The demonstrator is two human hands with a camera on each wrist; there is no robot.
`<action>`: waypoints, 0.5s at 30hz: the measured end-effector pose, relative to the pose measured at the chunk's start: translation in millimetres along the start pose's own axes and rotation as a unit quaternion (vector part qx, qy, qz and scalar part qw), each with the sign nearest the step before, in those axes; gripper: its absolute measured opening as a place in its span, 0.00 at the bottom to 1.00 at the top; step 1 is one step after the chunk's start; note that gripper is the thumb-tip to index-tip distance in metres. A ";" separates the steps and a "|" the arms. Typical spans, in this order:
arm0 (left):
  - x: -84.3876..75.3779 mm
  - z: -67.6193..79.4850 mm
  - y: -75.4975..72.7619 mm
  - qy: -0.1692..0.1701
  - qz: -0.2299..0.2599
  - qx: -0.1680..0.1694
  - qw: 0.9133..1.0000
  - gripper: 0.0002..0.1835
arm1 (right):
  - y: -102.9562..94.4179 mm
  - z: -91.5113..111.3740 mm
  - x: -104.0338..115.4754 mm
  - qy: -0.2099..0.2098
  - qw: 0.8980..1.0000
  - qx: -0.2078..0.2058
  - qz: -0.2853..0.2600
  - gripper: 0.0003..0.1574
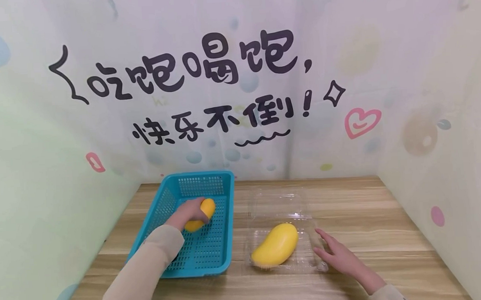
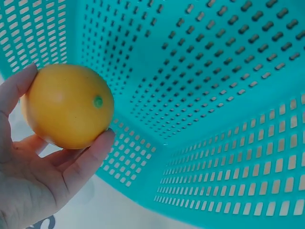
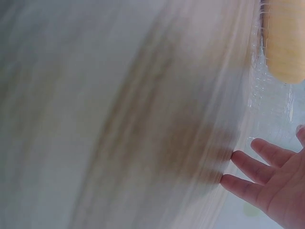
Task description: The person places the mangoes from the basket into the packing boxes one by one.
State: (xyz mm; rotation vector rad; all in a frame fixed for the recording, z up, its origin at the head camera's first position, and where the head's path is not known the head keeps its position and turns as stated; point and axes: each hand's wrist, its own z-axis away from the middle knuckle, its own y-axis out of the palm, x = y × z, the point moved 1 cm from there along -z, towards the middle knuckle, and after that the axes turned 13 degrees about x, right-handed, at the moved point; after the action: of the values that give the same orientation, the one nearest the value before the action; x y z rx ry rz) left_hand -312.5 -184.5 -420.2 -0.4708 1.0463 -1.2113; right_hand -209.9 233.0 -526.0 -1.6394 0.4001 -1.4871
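Inside the blue plastic basket (image 1: pixel 229 241), my left hand (image 1: pixel 186 213) grips an orange-yellow mango (image 2: pixel 66 107) by its sides. A small green stem mark shows on the mango's end in the left wrist view, with thumb and fingers curled around it. Another mango (image 1: pixel 276 245), bright yellow, lies in a clear plastic clamshell box (image 1: pixel 307 255) whose lid (image 1: pixel 280 204) is folded back. Just right of that box, my right hand (image 1: pixel 344 258) is held with its fingers spread and nothing in them. The right wrist view shows its fingertips near the wooden tabletop.
The wooden table (image 1: pixel 349 207) ends at a printed backdrop (image 1: pixel 233 159) with large black writing. Pale side walls (image 1: pixel 461 156) stand left and right. The basket's perforated walls surround the left hand.
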 end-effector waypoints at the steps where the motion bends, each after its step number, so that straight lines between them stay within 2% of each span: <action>1: -0.5 1.2 -0.8 0.003 -0.004 -0.002 1.000 0.40 | -0.1 0.1 0.0 0.001 1.000 0.001 -0.001 0.41; 4: -3.4 5.5 -2.4 0.008 -0.012 -0.006 1.000 0.42 | -0.5 0.3 0.1 0.002 1.000 0.002 -0.002 0.41; 9: -11.0 13.4 -4.5 0.023 0.004 -0.019 1.000 0.44 | -0.7 0.6 1.3 0.001 1.000 0.002 -0.001 0.41; 15: -24.7 22.2 -6.6 0.038 0.000 -0.043 0.998 0.42 | -0.4 0.7 1.2 0.000 1.000 0.002 -0.007 0.41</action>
State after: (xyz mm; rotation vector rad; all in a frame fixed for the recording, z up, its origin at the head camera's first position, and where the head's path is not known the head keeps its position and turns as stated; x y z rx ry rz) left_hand -296.9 -169.0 -394.5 -0.4941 1.1667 -1.1946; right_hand -209.0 232.6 -524.9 -1.6411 0.3860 -1.4969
